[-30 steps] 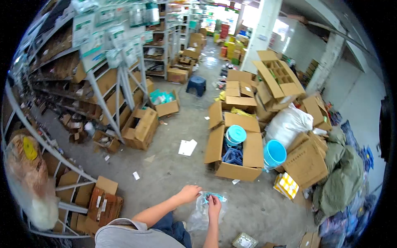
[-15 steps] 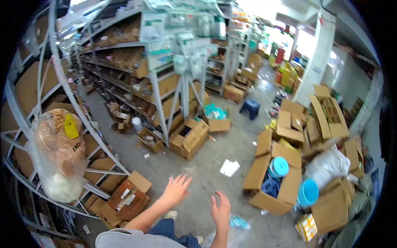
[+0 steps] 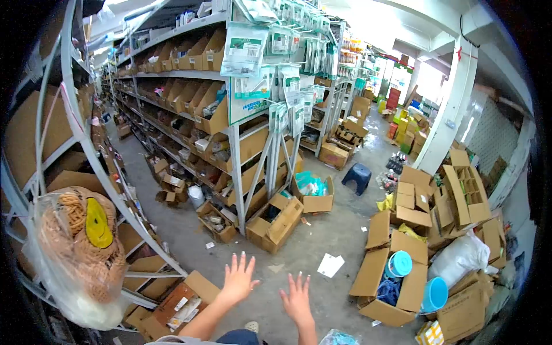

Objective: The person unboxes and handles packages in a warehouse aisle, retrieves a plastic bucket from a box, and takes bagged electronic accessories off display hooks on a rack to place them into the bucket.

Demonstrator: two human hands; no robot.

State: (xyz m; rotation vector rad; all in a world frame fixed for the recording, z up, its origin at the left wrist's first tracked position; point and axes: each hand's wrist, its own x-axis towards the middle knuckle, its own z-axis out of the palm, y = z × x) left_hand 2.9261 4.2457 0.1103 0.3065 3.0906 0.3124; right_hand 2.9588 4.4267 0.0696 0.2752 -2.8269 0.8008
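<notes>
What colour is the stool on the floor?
The stool is dark blue; it shows best in the head view.

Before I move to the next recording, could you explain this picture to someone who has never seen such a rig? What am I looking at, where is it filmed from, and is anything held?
There is no machine here, only a person's bare left hand and right hand. The camera is worn on that person's head, looking forward and down, so the forearms enter from the bottom edge. Both hands are open, fingers spread, and hold nothing. Near the right hand, cut off by the bottom edge, is clear plastic with something light blue in it. On the grey floor lie white paper and an open carton containing a blue bucket. Shelving stands further back.
</notes>
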